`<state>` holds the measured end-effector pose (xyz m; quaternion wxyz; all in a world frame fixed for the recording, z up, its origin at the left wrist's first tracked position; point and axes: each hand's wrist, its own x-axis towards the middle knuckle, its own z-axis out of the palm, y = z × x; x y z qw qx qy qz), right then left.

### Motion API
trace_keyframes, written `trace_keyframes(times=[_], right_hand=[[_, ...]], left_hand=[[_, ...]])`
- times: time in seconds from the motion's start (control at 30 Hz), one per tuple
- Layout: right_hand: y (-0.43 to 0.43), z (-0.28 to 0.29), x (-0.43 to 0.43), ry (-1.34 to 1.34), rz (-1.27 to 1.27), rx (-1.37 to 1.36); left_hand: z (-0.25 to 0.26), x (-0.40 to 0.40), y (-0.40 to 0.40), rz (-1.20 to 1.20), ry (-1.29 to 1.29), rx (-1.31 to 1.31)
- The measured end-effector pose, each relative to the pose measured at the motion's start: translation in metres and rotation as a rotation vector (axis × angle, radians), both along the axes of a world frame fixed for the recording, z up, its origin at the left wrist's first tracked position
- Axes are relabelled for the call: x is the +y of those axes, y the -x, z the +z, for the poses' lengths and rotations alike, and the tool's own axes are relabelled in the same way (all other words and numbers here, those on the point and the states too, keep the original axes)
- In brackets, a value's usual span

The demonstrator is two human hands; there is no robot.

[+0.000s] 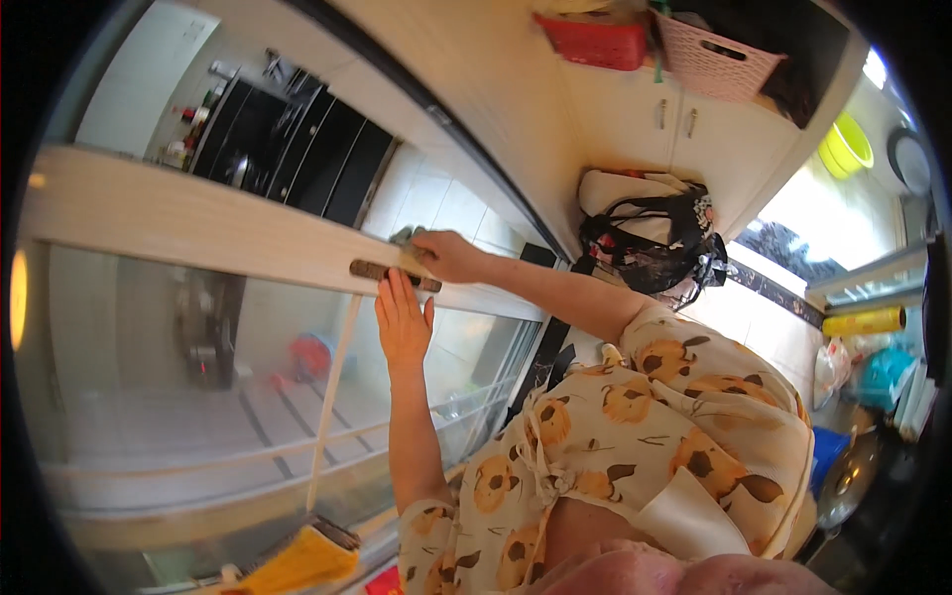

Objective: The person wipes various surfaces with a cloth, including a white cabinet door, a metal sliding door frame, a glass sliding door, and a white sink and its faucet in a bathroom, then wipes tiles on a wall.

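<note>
My right hand (450, 256) is closed on a crumpled grey-green cloth (407, 236) at the edge of the pale frame of a sliding glass door (186, 208). Just below it, my left hand (405, 320) lies flat with extended fingers, its fingertips on the dark, patterned recessed door handle (368, 268). The thumb stands apart, and nothing is held in this hand. Part of the cloth is hidden behind the right hand's fingers.
Bags (639, 223) stand on the floor by a white cabinet (625, 111). Red (595, 41) and pink baskets (714, 59) sit on it. A yellow cloth-like item (301, 561) is at bottom left. A metal pan lid (848, 476) is at right.
</note>
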<state>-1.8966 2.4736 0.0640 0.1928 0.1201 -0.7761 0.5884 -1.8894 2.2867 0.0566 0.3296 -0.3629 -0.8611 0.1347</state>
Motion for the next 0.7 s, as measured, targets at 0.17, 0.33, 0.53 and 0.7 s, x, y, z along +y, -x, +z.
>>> trace_keyframes(times=[0.17, 0.33, 0.53, 0.7], right_hand=[[0.011, -0.012, -0.037, -0.113, 0.054, -0.017], [0.012, -0.038, -0.070, -0.143, 0.112, -0.037], [0.008, -0.041, -0.124, -0.148, 0.156, -0.131], [0.006, -0.041, -0.130, -0.225, 0.206, -0.116]], left_hand=[[-0.012, -0.039, 0.006, 0.031, -0.149, -0.386], [-0.049, -0.085, 0.017, -0.138, -0.279, -0.312], [-0.061, -0.147, 0.006, -0.071, -0.086, 0.070], [-0.057, -0.161, -0.010, 0.001, -0.076, 0.209]])
